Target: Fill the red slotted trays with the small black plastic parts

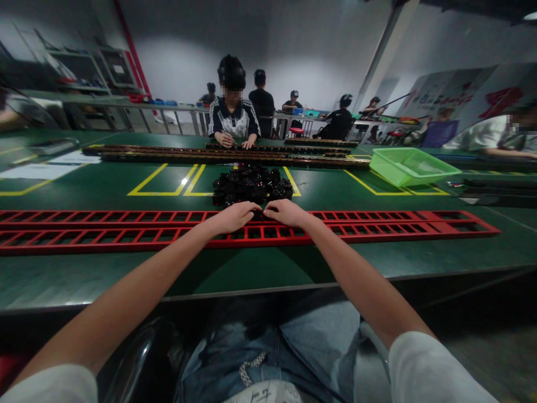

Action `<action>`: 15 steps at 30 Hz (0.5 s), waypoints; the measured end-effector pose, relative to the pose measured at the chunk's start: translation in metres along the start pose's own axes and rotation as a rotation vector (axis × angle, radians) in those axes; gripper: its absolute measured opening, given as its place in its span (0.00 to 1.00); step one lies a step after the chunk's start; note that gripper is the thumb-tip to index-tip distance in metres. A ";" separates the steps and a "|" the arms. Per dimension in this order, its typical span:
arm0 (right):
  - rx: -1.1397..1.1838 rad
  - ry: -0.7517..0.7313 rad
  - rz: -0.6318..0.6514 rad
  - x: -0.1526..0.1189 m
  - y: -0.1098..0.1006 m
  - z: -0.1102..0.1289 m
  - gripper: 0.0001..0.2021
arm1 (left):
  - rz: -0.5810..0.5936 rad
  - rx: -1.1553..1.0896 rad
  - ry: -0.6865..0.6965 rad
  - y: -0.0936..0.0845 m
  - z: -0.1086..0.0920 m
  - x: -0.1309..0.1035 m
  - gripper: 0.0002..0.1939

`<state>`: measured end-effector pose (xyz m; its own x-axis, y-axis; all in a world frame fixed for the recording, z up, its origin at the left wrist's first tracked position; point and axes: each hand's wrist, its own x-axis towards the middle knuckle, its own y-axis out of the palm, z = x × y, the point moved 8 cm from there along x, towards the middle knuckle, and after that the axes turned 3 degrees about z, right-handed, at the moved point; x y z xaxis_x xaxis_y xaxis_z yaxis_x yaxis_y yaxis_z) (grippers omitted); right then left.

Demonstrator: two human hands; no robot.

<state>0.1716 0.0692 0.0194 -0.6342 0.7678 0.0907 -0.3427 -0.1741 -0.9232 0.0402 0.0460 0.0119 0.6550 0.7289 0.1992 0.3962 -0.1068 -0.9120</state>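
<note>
Both my hands meet over the long red slotted frame (126, 247), which lies across the green table in two parallel ladder-like rows. My left hand (239, 216) is closed, its thumb and fingers pinched at the frame's far row. Facing it, my right hand (287, 212) has its fingers curled inward, the tips almost touching the left ones. Whatever lies between the fingertips is too small and dark to name. Just beyond the hands sits a heap of small black parts (251, 184).
Long dark slotted strips (235, 155) lie across the table beyond the heap. A light green plastic basket (411, 165) stands at the right, white papers (39, 169) at the left. Opposite, a person (233, 112) works with both hands; others sit farther back and at the sides.
</note>
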 end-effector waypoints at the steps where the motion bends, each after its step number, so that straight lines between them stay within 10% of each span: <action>1: -0.002 -0.002 0.000 0.000 0.000 -0.001 0.14 | 0.000 -0.005 0.003 0.000 0.000 0.000 0.21; 15: -0.010 0.017 0.012 -0.003 -0.003 0.006 0.14 | -0.082 0.034 0.006 -0.003 0.002 0.000 0.18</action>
<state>0.1704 0.0639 0.0243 -0.6264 0.7761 0.0727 -0.3281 -0.1778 -0.9278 0.0377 0.0476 0.0144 0.6251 0.7305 0.2752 0.4265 -0.0244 -0.9042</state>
